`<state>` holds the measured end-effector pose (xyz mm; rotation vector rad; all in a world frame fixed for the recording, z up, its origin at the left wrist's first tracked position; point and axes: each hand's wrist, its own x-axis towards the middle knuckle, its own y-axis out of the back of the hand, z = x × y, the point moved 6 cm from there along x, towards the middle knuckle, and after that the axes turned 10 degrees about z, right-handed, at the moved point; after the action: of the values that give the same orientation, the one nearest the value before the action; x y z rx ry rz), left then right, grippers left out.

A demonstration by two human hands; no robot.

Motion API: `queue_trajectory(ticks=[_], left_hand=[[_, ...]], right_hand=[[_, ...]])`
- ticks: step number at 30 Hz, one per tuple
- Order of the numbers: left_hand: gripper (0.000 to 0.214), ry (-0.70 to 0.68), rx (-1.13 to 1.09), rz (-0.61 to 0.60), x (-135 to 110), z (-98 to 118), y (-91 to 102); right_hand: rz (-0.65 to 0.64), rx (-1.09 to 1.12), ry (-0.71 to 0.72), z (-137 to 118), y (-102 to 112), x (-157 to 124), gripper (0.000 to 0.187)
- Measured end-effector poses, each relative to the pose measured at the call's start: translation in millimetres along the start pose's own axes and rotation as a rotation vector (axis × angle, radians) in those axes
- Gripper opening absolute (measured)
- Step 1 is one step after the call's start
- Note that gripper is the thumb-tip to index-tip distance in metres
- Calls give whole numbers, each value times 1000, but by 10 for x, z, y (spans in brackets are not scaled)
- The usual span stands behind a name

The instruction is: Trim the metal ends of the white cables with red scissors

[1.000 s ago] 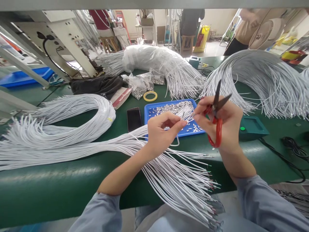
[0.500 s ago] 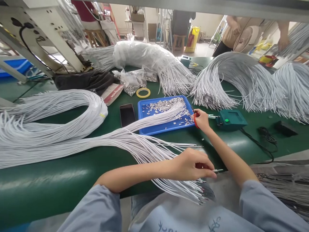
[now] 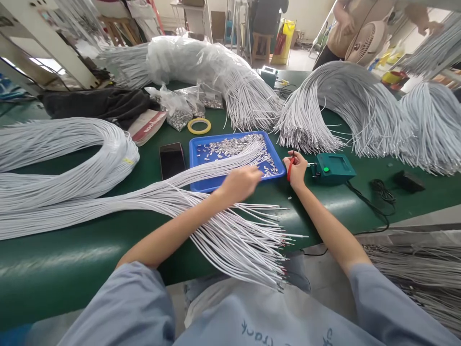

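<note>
My left hand [image 3: 240, 182] reaches into the near edge of the blue tray [image 3: 200, 182], fingers curled over the small metal terminals [image 3: 230, 145] and the white wire ends lying across it; what it pinches is hidden. My right hand [image 3: 297, 169] rests just right of the tray, closed around red-handled scissors [image 3: 290, 168], close to a small green box with a green button [image 3: 333, 168]. A long bundle of white wires [image 3: 201, 226] runs from the left across the green table [image 3: 90, 269] and fans out over its front edge.
A black phone [image 3: 171, 160] lies left of the tray, a tape ring [image 3: 199, 126] and bags of terminals [image 3: 180, 113] behind it. Large white wire bundles [image 3: 345, 110] fill the back and right. A black cable [image 3: 378, 197] trails right. A person [image 3: 345, 29] and a fan [image 3: 365, 41] stand beyond.
My left hand rose from the wire ends at the table's front edge up to the blue tray. My right hand stayed by the tray with the scissors. The view tilted down.
</note>
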<state>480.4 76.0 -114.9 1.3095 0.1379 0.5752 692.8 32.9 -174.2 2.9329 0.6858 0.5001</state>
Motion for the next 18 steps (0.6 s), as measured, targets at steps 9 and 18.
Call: queue_trajectory(ticks=[9,18], left_hand=[[30,218,285,-202,157,-813,61],[30,214,178,-250,149,-846,103]], right_hand=[[103,145,58,-137,68,-103,26],[109,216,123,-183,87,-139,24]])
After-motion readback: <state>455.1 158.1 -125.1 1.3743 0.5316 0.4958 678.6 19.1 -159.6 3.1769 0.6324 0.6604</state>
